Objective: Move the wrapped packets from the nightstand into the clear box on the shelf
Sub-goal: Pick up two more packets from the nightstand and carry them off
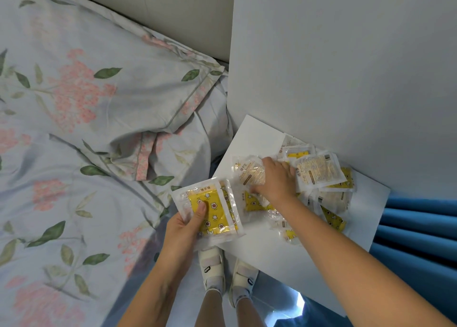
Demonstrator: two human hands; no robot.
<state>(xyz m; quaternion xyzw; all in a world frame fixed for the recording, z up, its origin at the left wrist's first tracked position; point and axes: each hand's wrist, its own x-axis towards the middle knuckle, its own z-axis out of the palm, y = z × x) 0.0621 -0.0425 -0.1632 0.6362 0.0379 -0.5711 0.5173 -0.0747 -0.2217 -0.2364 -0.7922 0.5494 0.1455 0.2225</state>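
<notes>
Covering packets (321, 193), right hand (277, 178), nightstand (257, 134)

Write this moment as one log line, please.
left hand: holds yellow-printed clear-wrapped packets | right hand: gripping packet in pile | white nightstand | clear box: unseen

Floral pillows (103, 87), blue curtain (418, 232), white wall (346, 55), cream shoes (212, 267)
</notes>
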